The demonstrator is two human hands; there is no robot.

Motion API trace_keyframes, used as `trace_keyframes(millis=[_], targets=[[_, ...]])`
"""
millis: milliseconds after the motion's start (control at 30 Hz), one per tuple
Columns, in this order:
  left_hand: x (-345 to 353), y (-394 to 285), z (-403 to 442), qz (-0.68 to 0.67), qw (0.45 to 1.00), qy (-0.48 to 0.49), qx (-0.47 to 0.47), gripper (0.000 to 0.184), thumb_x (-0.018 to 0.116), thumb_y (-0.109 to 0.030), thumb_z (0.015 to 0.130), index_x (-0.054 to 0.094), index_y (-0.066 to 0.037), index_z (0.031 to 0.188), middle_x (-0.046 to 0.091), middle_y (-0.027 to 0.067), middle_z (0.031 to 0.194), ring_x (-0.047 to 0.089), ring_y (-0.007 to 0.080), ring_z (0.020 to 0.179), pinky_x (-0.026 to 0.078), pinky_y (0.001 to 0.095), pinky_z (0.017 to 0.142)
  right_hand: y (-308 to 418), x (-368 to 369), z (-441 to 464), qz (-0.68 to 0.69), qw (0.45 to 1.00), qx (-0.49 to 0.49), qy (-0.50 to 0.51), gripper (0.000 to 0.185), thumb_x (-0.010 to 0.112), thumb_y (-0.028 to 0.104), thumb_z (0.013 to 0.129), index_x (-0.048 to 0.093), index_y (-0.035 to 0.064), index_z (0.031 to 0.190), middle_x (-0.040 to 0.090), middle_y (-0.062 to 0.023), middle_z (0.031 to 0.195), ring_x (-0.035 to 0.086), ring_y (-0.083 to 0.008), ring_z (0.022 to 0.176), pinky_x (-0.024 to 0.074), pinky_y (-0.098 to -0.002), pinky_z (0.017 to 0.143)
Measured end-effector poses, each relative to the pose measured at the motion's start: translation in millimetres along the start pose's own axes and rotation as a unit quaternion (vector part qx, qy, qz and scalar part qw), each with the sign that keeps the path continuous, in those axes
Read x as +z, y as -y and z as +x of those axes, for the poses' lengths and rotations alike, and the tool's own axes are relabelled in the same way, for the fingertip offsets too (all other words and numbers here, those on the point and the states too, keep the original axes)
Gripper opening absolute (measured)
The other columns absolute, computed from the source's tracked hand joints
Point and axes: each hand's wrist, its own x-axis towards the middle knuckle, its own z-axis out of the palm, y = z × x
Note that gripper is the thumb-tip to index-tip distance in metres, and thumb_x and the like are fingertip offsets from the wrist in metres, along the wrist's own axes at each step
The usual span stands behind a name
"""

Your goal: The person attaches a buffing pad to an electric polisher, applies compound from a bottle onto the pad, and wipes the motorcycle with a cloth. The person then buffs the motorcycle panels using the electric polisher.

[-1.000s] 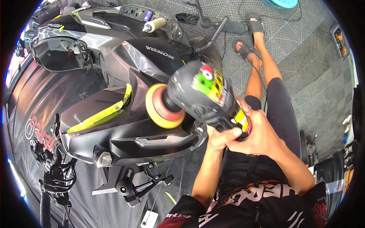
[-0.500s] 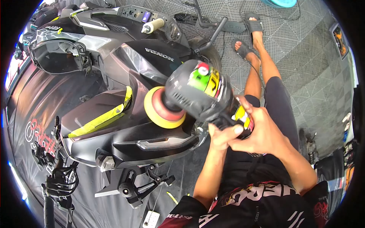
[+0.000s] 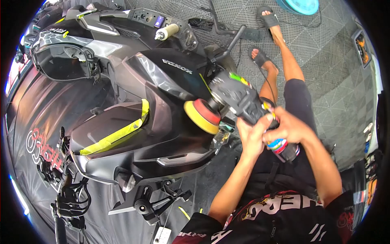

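A dark handheld polisher (image 3: pixel 239 97) with bright stickers points toward the upper left. On its head is a round polishing pad (image 3: pixel 202 116), red with a yellow face. My left hand (image 3: pixel 252 132) is closed around the underside of the tool's body. Further back, my right hand (image 3: pixel 289 127) grips the handle. The pad faces the black side panel (image 3: pixel 174 107) of a Honda scooter; whether it touches the panel I cannot tell. Yellow-green masking tape (image 3: pixel 118 136) runs along an edge of the bodywork.
A pale bottle (image 3: pixel 167 31) lies on the scooter's rear section beside a small purple item (image 3: pixel 159 21). Exposed handlebar parts (image 3: pixel 69 195) stand at the lower left. A white power strip (image 3: pixel 162 235) rests on the floor, and a blue basin (image 3: pixel 301 5) is at the top.
The polisher and both hands have moved right, taking the pad from the lower bodywork toward the panel's right edge. The polisher has also turned, and the view has shifted slightly.
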Motion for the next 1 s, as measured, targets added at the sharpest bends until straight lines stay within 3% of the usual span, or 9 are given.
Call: trace_keyframes(millis=[167, 300, 500, 600, 667, 733, 867, 967, 1000], targets=[[18, -49, 53, -0.05, 0.994, -0.044, 0.082, 0.028, 0.066, -0.006, 0.088, 0.06, 0.003, 0.113, 0.069, 0.0123, 0.102, 0.069, 0.0202, 0.093, 0.057, 0.0357, 0.085, 92, -15, 52, -0.096, 0.994, -0.001, 0.046, 0.046, 0.083, 0.022, 0.073, 0.069, -0.0115, 0.101, 0.07, -0.0096, 0.085, 0.065, -0.0132, 0.074, 0.0506, -0.0311, 0.063], [14, -45, 44, -0.017, 0.997, -0.049, 0.064, 0.029, 0.072, -0.007, 0.085, 0.062, 0.004, 0.111, 0.07, 0.011, 0.099, 0.069, 0.0184, 0.086, 0.056, 0.0337, 0.08, 77, -12, 51, -0.06, 0.994, -0.044, 0.079, 0.05, 0.083, 0.022, 0.075, 0.066, -0.0073, 0.113, 0.071, -0.0099, 0.096, 0.065, -0.0151, 0.088, 0.0517, -0.0323, 0.079], [14, -2, 8, 0.014, 0.995, -0.092, -0.036, 0.035, 0.072, -0.003, 0.08, 0.062, 0.004, 0.113, 0.07, 0.0114, 0.101, 0.069, 0.0195, 0.089, 0.057, 0.0341, 0.083, 24, -16, 8, -0.024, 0.987, 0.155, 0.021, 0.069, 0.086, 0.026, 0.068, 0.059, -0.0149, 0.116, 0.065, -0.0193, 0.112, 0.063, -0.0222, 0.104, 0.0507, -0.0337, 0.094], [22, -26, 16, -0.055, 0.996, -0.064, -0.016, 0.036, 0.071, -0.003, 0.079, 0.062, 0.006, 0.113, 0.069, 0.0125, 0.101, 0.069, 0.0206, 0.091, 0.057, 0.0349, 0.084, 65, -10, 13, -0.107, 0.99, 0.095, 0.008, 0.055, 0.084, 0.017, 0.068, 0.061, -0.0094, 0.11, 0.069, -0.0115, 0.095, 0.067, -0.0163, 0.085, 0.0544, -0.032, 0.076], [27, -50, 28, -0.139, 0.99, -0.015, 0.012, 0.059, 0.072, -0.007, 0.079, 0.05, 0.002, 0.132, 0.065, 0.0165, 0.112, 0.067, 0.0258, 0.102, 0.054, 0.0401, 0.095, 124, -1, 21, -0.148, 0.986, 0.074, 0.035, 0.049, 0.084, 0.015, 0.066, 0.064, -0.0056, 0.106, 0.07, -0.0057, 0.084, 0.064, -0.0108, 0.075, 0.0537, -0.0312, 0.069], [40, -67, 36, -0.232, 0.971, 0.036, 0.047, 0.081, 0.075, -0.013, 0.079, 0.033, -0.006, 0.147, 0.058, 0.0179, 0.121, 0.059, 0.0311, 0.117, 0.045, 0.0475, 0.109, 184, 11, 20, -0.246, 0.967, 0.063, 0.032, 0.046, 0.083, 0.019, 0.067, 0.066, -0.0045, 0.103, 0.071, -0.0099, 0.079, 0.068, -0.0178, 0.069, 0.0542, -0.034, 0.068], [65, -96, 41, -0.283, 0.94, 0.072, 0.177, 0.089, 0.077, -0.015, 0.076, 0.028, -0.009, 0.151, 0.056, 0.0173, 0.121, 0.055, 0.0312, 0.123, 0.038, 0.0501, 0.115, 256, 24, 22, -0.344, 0.936, -0.043, 0.06, 0.052, 0.082, 0.021, 0.066, 0.066, -0.0028, 0.11, 0.071, -0.0232, 0.079, 0.073, -0.0373, 0.074, 0.0563, -0.0398, 0.071], [64, -110, 58, -0.323, 0.923, 0.064, 0.198, 0.09, 0.077, -0.015, 0.075, 0.029, -0.01, 0.151, 0.056, 0.0169, 0.121, 0.053, 0.0305, 0.123, 0.038, 0.0499, 0.116, 295, 34, 43, -0.465, 0.872, 0.103, 0.108, 0.057, 0.083, 0.023, 0.065, 0.064, -0.0032, 0.112, 0.07, -0.0245, 0.08, 0.072, -0.0402, 0.076, 0.0566, -0.0405, 0.07], [64, -114, 60, -0.336, 0.915, 0.07, 0.211, 0.09, 0.077, -0.015, 0.074, 0.029, -0.01, 0.15, 0.056, 0.0169, 0.121, 0.053, 0.0303, 0.123, 0.037, 0.0502, 0.116, 300, 44, 45, -0.447, 0.889, 0.068, 0.078, 0.055, 0.083, 0.023, 0.064, 0.066, -0.0031, 0.109, 0.07, -0.0249, 0.079, 0.071, -0.042, 0.076, 0.0571, -0.0411, 0.071]])
